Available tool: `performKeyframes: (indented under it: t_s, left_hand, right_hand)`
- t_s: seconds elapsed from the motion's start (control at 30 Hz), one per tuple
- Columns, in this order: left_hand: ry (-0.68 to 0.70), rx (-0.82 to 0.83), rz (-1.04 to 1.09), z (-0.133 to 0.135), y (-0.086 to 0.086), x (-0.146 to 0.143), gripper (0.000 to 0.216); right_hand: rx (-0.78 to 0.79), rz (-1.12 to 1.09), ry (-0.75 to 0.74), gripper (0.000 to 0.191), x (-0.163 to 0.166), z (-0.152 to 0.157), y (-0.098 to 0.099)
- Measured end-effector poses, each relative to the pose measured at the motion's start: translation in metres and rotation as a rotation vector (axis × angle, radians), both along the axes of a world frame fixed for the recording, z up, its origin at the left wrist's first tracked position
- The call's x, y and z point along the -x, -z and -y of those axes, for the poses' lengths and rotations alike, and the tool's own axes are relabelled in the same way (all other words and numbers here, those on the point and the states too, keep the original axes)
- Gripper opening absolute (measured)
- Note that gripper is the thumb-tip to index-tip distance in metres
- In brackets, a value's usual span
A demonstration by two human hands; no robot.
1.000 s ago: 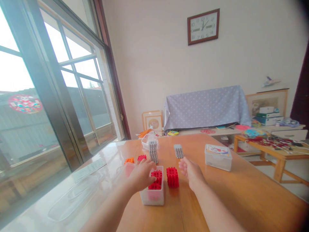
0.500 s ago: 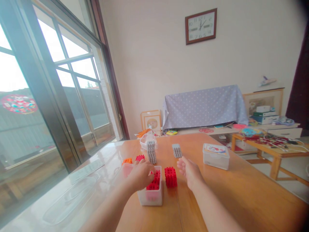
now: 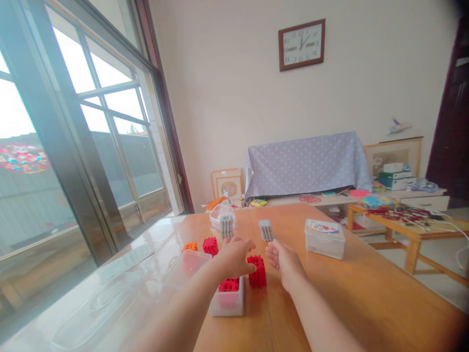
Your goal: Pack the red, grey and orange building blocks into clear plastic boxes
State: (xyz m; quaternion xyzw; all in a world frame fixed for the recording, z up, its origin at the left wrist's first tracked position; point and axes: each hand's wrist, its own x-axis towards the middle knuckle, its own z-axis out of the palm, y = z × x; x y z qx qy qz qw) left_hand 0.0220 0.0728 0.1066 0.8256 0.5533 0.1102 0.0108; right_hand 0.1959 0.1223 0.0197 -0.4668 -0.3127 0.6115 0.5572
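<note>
My left hand point(image 3: 234, 256) hovers above a small clear box point(image 3: 227, 304) holding red blocks point(image 3: 229, 285). Its fingers are spread and its thumb touches the left side of a red block cube point(image 3: 259, 275) standing on the wooden table point(image 3: 348, 293). My right hand point(image 3: 284, 260) hangs just right of that cube, palm turned left, fingers loosely apart, holding nothing. Beyond the hands stand two grey block stacks point(image 3: 226, 227) point(image 3: 266, 230), a loose red block point(image 3: 210, 245) and an orange block point(image 3: 189, 247).
A lidded clear box point(image 3: 324, 238) sits to the right, a round clear container point(image 3: 221, 215) at the table's far edge. Clear plastic lids point(image 3: 98, 303) lie on the left by the window. A low table with clutter point(image 3: 403, 217) stands beyond on the right.
My left hand has risen out of the clear box and moved right to the red cube. The right hand has stayed beside the cube. The view has shifted slightly.
</note>
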Motion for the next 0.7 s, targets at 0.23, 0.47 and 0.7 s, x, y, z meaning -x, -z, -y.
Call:
performKeyframes:
  t_s: [0.23, 0.47, 0.7]
  left_hand:
    - [-0.011, 0.048, -0.034, -0.004, 0.004, -0.007, 0.049]
    - [-0.033, -0.017, 0.023, 0.002, -0.006, -0.007, 0.039]
    - [-0.098, -0.094, 0.084, 0.039, -0.033, 0.028, 0.029]
  right_hand:
    - [0.004, -0.002, -0.001, 0.04, 0.0, 0.0, -0.002]
    - [-0.002, -0.017, 0.002, 0.038, -0.001, -0.001, -0.001]
    - [-0.012, 0.007, -0.011, 0.039, -0.002, -0.001, 0.002]
